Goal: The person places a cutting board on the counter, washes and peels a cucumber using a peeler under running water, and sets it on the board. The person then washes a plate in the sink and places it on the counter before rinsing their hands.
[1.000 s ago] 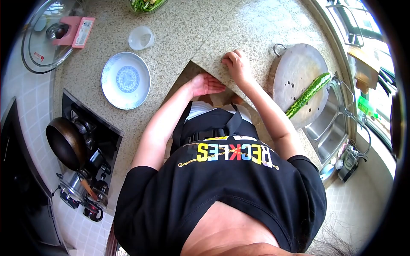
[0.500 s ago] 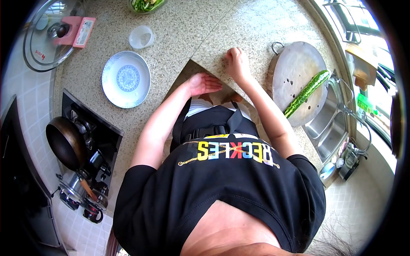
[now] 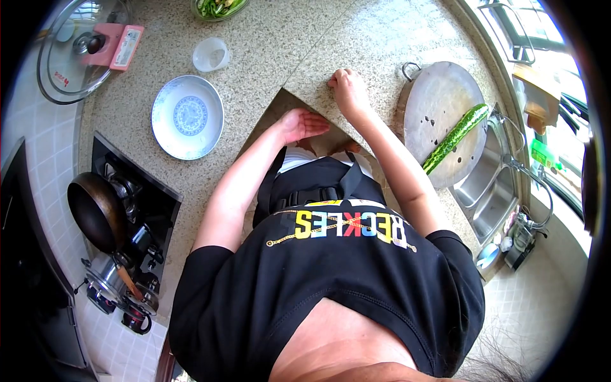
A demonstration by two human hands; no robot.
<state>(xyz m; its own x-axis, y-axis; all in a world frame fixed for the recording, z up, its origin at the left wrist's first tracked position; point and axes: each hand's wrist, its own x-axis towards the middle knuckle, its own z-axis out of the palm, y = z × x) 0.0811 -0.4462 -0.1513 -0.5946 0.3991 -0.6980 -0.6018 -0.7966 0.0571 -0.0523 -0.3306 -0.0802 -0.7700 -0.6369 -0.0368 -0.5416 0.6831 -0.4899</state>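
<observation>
My left hand [image 3: 304,125] is palm up just beyond the counter edge, fingers stretched out, with nothing visible on it. My right hand [image 3: 349,89] rests on the speckled counter [image 3: 267,70] near that edge, its fingers curled; whatever they hold, if anything, is hidden. To its right, a long green cucumber [image 3: 456,137] lies slanted across a round chopping board [image 3: 439,102] with a metal ring handle. A blue-and-white plate [image 3: 188,118] sits left of my left hand, and a small translucent cup [image 3: 210,55] stands beyond the plate.
A bowl of cut greens [image 3: 216,7] is at the far edge of view. At the left are a glass lid [image 3: 67,76], a pink device [image 3: 121,47], a wok [image 3: 95,213] and a steel pot [image 3: 105,275]. A double sink [image 3: 487,191] lies right of the board.
My right hand has shifted slightly and its wrist has turned, with the fingers still curled at the counter edge. My left hand is nearly still, a little further left.
</observation>
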